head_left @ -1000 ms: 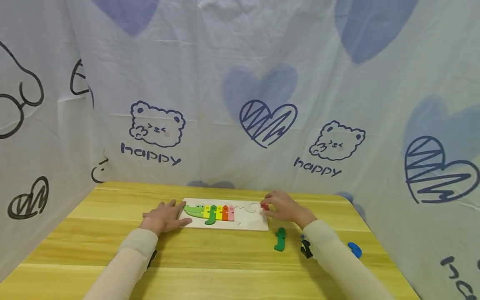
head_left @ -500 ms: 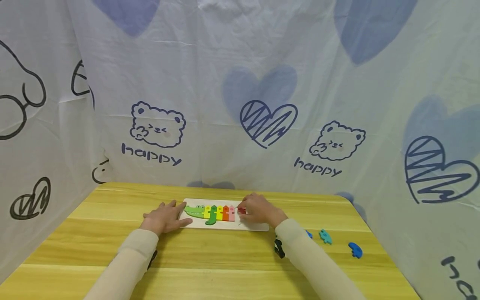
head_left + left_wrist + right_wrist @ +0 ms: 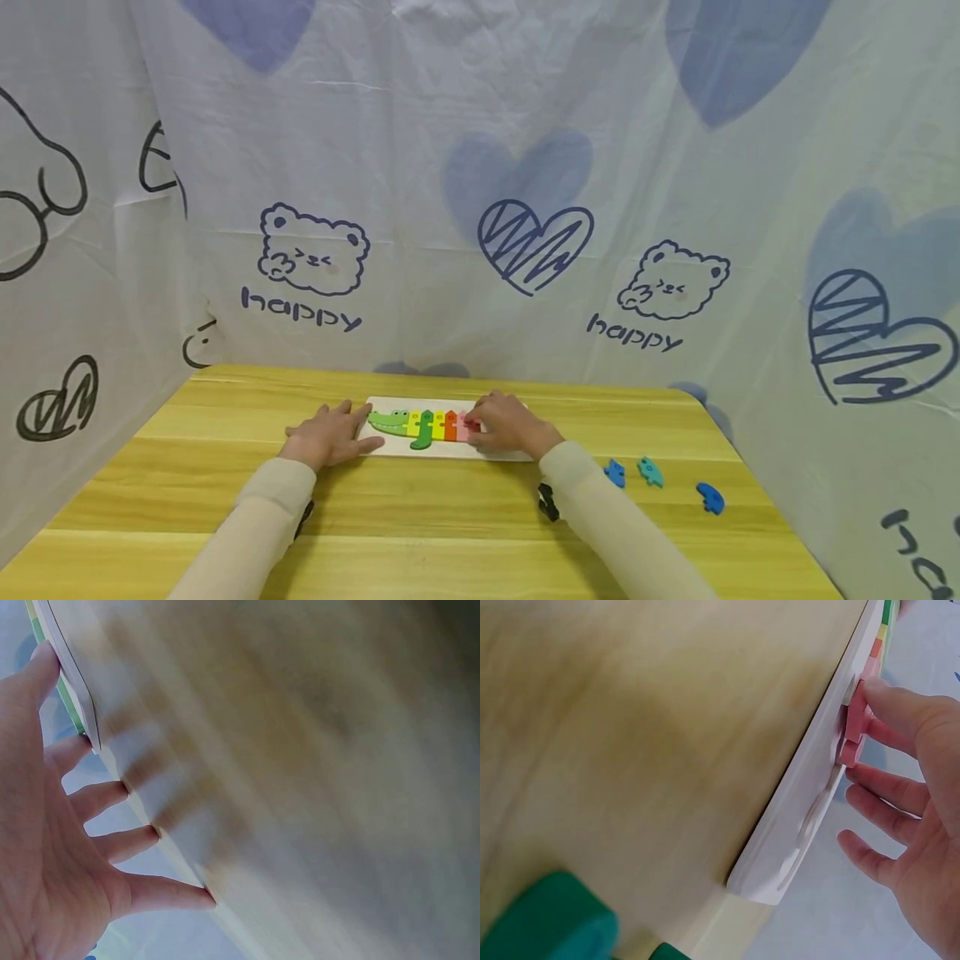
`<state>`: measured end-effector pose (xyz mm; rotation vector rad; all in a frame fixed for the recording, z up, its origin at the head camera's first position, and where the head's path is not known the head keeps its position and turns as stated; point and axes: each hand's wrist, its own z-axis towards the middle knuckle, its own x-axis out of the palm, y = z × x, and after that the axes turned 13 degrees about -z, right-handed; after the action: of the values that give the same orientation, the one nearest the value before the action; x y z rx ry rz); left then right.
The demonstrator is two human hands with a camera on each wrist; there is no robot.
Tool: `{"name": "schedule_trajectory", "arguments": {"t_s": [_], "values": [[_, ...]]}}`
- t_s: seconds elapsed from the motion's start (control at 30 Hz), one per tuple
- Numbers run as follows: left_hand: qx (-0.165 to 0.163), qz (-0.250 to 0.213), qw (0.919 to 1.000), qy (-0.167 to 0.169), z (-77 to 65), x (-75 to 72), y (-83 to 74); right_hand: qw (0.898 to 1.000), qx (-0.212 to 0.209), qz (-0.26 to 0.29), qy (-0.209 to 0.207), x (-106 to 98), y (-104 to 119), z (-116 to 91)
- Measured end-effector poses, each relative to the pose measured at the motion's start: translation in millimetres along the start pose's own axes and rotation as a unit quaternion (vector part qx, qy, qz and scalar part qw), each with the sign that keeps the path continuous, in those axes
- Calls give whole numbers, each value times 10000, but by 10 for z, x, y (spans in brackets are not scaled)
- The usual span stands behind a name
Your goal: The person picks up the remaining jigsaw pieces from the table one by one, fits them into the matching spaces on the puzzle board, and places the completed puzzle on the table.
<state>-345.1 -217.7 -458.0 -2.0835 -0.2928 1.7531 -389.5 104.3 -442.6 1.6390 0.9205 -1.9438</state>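
A white puzzle board (image 3: 442, 452) holds a crocodile made of coloured pieces, with a green head (image 3: 388, 422) at its left end. My left hand (image 3: 327, 436) lies spread at the board's left end. In the left wrist view its thumb (image 3: 46, 664) touches the board's edge, and the other fingertips reach the board's corner and the tabletop. My right hand (image 3: 510, 423) pinches a red puzzle piece (image 3: 856, 712) between thumb and index finger. That piece sits at the recess beside the light pink piece (image 3: 462, 428), slightly raised and tilted, while the remaining right fingers are spread.
On the wooden table (image 3: 420, 533), right of the board, lie a blue piece (image 3: 615, 473), a teal piece (image 3: 650, 472) and a curved blue piece (image 3: 710, 498). A green piece (image 3: 551, 922) shows in the right wrist view; the right sleeve (image 3: 607, 508) covers it from the head. A printed curtain (image 3: 420, 167) stands behind.
My right hand has carried the red piece leftward from the board's right end to beside the pink piece. The blue and teal pieces have come into sight. The left hand stays put.
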Motion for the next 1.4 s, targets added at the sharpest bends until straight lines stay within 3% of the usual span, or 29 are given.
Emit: {"name": "schedule_trajectory", "arguments": {"t_s": [0.57, 1.07, 1.4], "values": [[18, 35, 10000, -14, 5, 1, 8, 9999, 39, -144, 61, 97, -16, 55], [44, 56, 10000, -20, -5, -5, -3, 9997, 161, 186, 53, 72, -11, 49], [48, 52, 10000, -5, 13, -11, 3, 9990, 439, -56, 98, 73, 3, 32]]}}
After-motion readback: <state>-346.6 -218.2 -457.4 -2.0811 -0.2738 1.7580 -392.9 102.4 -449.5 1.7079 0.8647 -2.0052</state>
